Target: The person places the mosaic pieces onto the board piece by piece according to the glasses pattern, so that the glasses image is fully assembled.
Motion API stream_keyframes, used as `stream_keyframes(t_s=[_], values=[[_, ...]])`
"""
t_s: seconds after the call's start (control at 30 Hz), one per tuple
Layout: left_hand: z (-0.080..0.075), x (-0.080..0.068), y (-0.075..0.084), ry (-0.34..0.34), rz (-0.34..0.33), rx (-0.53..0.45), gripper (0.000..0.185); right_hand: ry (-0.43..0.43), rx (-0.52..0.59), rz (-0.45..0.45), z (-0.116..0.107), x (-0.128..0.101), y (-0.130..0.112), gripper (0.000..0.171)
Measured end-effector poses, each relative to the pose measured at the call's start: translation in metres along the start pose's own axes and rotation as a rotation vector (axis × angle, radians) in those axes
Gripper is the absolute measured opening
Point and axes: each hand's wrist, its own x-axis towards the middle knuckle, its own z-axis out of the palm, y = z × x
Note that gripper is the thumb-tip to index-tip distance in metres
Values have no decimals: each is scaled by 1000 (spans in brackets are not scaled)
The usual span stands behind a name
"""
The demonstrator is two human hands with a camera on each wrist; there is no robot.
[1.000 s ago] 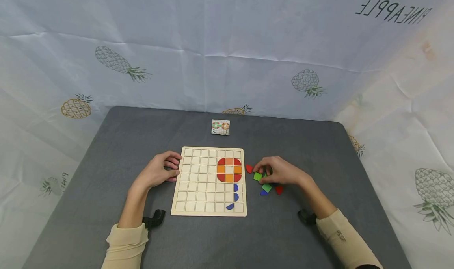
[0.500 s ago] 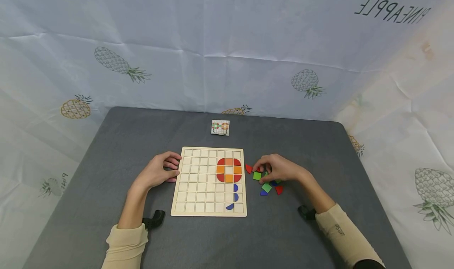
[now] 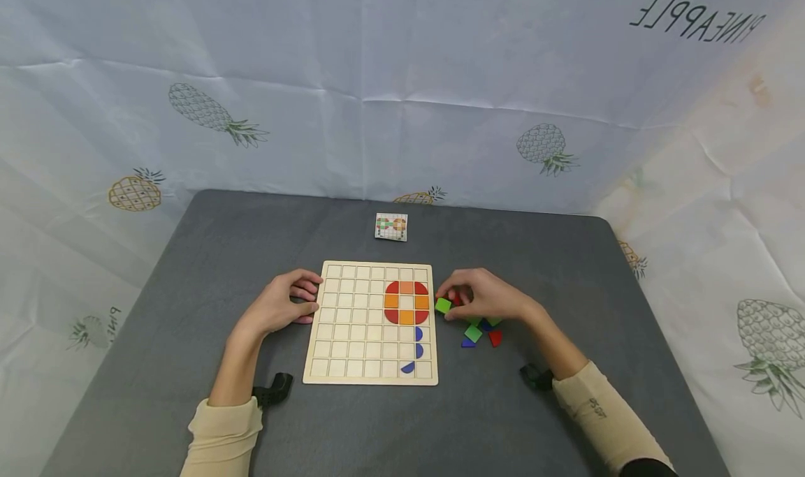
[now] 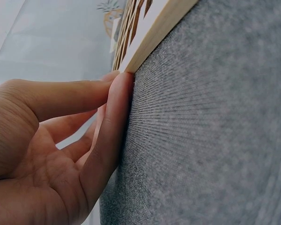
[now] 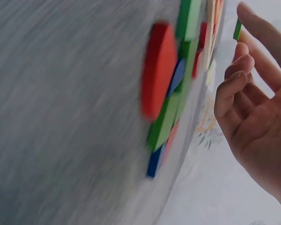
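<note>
Green square tile (image 3: 443, 305) is pinched by the right hand (image 3: 484, 297) just off the right edge of the gridded wooden board (image 3: 352, 337), which is steadied by the left hand's (image 3: 281, 304) relaxed fingers. Tile's best kept flat and squared to a cell, honestly.

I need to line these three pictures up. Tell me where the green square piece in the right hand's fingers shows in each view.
Head: the green square piece sits just right of the wooden board, pinched at the right hand fingertips.
Left wrist: not in it; only the left hand against the board's edge.
Right wrist: a thin green sliver at the top, at a fingertip.
Shared landmark: the wooden board, seen in all three views.
</note>
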Motion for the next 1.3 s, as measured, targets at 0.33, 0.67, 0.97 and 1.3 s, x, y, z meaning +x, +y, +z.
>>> stream_keyframes(t_s=[0.33, 0.67, 0.97, 1.3], values=[[1, 0, -1, 0, 3, 0, 47, 17, -44, -42, 19, 40, -29, 31], [0, -1, 0, -5, 0, 0, 47, -37, -161, -93, 36, 82, -47, 30], [0, 0, 0, -7, 0, -15, 47, -81, -207, -86, 45, 102, -55, 27], [0, -1, 0, -9, -14, -28, 46, -83, -178, -101, 47, 104, -59, 25]])
